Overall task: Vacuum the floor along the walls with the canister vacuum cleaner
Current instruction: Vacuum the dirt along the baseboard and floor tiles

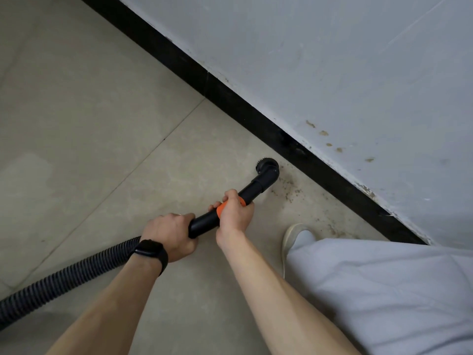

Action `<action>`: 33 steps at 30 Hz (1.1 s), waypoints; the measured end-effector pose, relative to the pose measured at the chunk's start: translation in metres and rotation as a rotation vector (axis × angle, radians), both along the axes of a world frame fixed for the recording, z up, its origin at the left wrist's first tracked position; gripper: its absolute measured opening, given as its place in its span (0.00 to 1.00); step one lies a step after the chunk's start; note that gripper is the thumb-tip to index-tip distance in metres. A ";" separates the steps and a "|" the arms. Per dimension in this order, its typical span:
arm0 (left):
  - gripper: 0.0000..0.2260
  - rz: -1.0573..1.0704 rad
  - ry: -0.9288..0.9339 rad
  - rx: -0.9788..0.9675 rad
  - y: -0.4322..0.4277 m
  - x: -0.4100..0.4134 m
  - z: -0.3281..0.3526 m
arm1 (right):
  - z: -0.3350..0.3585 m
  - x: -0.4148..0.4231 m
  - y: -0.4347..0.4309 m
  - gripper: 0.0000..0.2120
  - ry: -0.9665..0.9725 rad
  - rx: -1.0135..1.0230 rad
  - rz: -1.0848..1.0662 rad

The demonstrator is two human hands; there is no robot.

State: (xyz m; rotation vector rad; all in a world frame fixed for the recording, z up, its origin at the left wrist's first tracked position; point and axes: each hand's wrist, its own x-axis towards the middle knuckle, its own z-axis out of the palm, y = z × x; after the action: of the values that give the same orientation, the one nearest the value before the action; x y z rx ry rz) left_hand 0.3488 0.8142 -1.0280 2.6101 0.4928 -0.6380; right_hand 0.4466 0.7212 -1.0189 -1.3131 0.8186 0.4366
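A black vacuum wand (252, 189) with an orange collar runs from lower left to upper right over the beige tiled floor (107, 139). Its angled round brush nozzle (267, 167) sits on the floor a little short of the black baseboard (314, 165). My left hand (170, 234), with a black watch on the wrist, grips the wand's rear end where the ribbed black hose (64, 280) joins. My right hand (234, 212) grips the wand at the orange collar. Dark dirt specks (294, 194) lie on the floor between the nozzle and the baseboard. The canister is out of view.
A grey-white wall (345, 73) rises above the baseboard, with brownish stains low down. My right leg in light trousers (384, 290) and a pale shoe (297, 237) are close to the wall at the lower right. The hose trails off the left edge.
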 end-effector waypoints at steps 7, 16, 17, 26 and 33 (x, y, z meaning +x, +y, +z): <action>0.07 -0.014 0.001 -0.009 0.002 0.023 0.003 | 0.001 0.021 0.000 0.11 -0.011 0.003 -0.015; 0.07 0.017 -0.025 -0.006 0.000 0.039 0.002 | -0.004 0.040 0.002 0.11 -0.016 0.009 0.005; 0.07 0.023 -0.028 -0.006 0.001 0.039 0.002 | -0.005 0.040 0.003 0.11 -0.019 0.005 0.012; 0.07 0.203 0.016 -0.175 0.037 0.042 -0.004 | -0.002 0.049 0.041 0.14 -0.032 -0.057 0.075; 0.06 0.302 0.027 -0.202 0.052 0.014 -0.001 | 0.010 0.045 0.065 0.13 0.074 0.113 0.128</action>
State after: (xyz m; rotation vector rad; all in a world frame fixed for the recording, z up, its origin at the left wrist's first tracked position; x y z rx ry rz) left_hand 0.3631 0.8667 -1.0291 2.2797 0.7707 -0.5882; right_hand 0.4918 0.7859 -1.0086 -1.2540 0.7625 0.6270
